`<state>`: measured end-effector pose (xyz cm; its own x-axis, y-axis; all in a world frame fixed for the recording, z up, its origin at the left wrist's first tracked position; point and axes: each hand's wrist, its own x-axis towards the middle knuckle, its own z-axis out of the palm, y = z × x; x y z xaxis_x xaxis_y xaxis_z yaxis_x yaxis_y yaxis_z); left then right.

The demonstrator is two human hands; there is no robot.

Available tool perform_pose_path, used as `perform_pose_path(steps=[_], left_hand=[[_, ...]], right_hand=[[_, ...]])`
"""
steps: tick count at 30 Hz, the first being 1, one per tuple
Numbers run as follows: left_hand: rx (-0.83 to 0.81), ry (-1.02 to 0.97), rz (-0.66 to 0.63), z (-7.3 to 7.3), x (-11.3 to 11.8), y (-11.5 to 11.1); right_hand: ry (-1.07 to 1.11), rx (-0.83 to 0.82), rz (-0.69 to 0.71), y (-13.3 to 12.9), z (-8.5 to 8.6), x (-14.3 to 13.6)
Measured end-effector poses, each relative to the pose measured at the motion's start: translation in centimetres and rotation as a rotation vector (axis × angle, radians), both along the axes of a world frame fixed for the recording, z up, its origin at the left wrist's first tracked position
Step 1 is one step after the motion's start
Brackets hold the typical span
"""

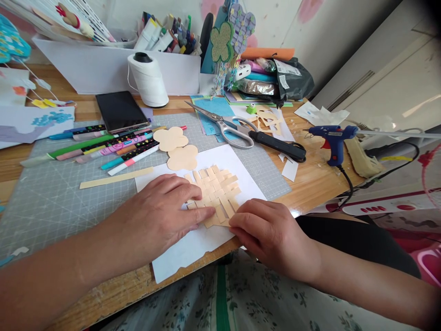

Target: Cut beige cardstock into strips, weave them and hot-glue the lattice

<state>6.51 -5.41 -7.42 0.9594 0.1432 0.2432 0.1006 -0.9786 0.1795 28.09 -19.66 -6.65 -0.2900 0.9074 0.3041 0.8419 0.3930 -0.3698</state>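
A lattice of woven cream paper strips [215, 188] lies on a white sheet of paper [175, 262] near the table's front edge. My left hand [168, 211] rests over its left side, fingers stretched out and pressing on the weave. At the lower right corner, my right hand [265, 230] pinches the end of a cream strip between thumb and fingers. A loose cream strip [117, 178] lies to the left on the cutting mat. Cream paper flower shapes [182, 157] sit just behind the left hand, partly overlapping.
Several markers [117, 145], a phone [121, 111] and a thread spool [148, 80] stand behind on the left. Scissors [223, 126] and a black-handled cutter [279, 145] lie behind the weave. A blue glue gun [334, 140] stands at the right. A grey cutting mat [51, 197] covers the table.
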Motion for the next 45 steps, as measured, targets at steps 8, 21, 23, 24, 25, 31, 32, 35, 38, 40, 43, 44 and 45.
perform_pose_path(steps=[8, 21, 23, 24, 25, 31, 32, 35, 38, 40, 43, 44, 45], left_hand=[[0.02, -0.034, -0.009, 0.2, 0.3, 0.0], [-0.024, 0.004, 0.0, 0.2, 0.0, 0.0], [-0.025, -0.004, -0.003, 0.2, 0.0, 0.0], [-0.025, -0.006, -0.004, 0.2, -0.1, 0.0], [-0.025, -0.006, -0.003, 0.1, -0.1, 0.0], [-0.011, -0.029, -0.015, 0.1, -0.2, 0.2], [-0.01, -0.033, -0.015, 0.1, -0.2, 0.2], [-0.007, -0.035, -0.007, 0.0, -0.2, 0.2], [-0.003, -0.025, -0.006, -0.1, -0.2, 0.3], [0.001, -0.025, -0.007, -0.1, -0.2, 0.3], [0.004, -0.019, -0.013, 0.0, -0.3, 0.3], [0.004, -0.013, -0.014, 0.0, -0.3, 0.3], [0.001, -0.01, -0.01, 0.0, -0.3, 0.3]], right_hand=[[0.041, 0.118, 0.102, 0.8, 0.5, 0.1], [-0.055, 0.102, 0.095, 1.5, 0.4, 2.0], [-0.097, 0.093, 0.08, 1.3, 0.3, 2.0], [-0.11, 0.089, 0.071, 1.2, 0.2, 2.0], [-0.116, 0.086, 0.064, 1.0, 0.2, 2.0], [-0.123, 0.124, 0.012, 0.1, 0.1, 2.1], [-0.121, 0.123, 0.008, 0.0, 0.2, 2.2], [-0.115, 0.105, 0.018, -0.2, 0.3, 2.2], [-0.125, 0.096, 0.023, -0.4, 0.1, 2.2], [-0.116, 0.091, 0.016, -0.5, -0.1, 2.2], [-0.091, 0.109, 0.01, -0.5, -0.4, 2.3], [-0.088, 0.129, 0.012, -0.4, -0.5, 2.4], [-0.092, 0.154, 0.014, -0.3, -0.5, 2.4]])
